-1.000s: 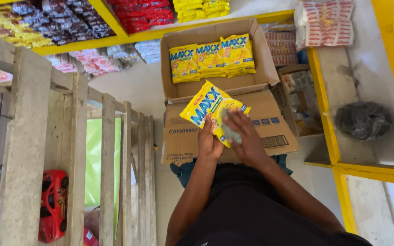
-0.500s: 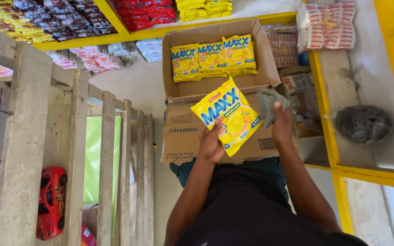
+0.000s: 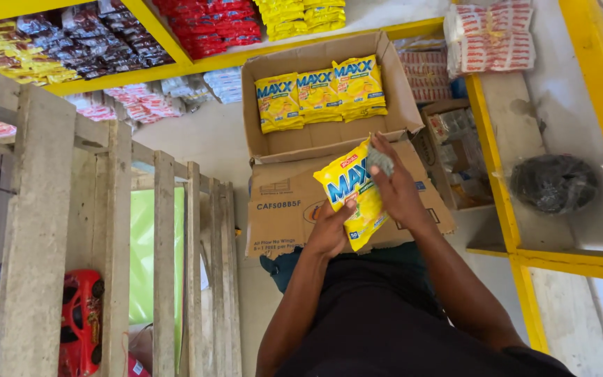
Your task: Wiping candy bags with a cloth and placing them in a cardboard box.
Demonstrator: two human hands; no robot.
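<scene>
Left hand (image 3: 329,230) holds yellow packet (image 3: 354,202) by its lower edge; right hand (image 3: 396,192) presses grey cloth (image 3: 380,162) on it, grip closed; open carton (image 3: 329,136) beyond.

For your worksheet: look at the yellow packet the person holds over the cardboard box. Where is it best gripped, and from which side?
Probably the lower edge of the yellow packet, from below, where the left hand pinches it. It is flat and tilted upright, so that edge faces the person, while the right hand presses a grey cloth on its upper face.

Open carton (image 3: 329,143) half free (yellow packets (image 3: 319,98) fill its back).
</scene>
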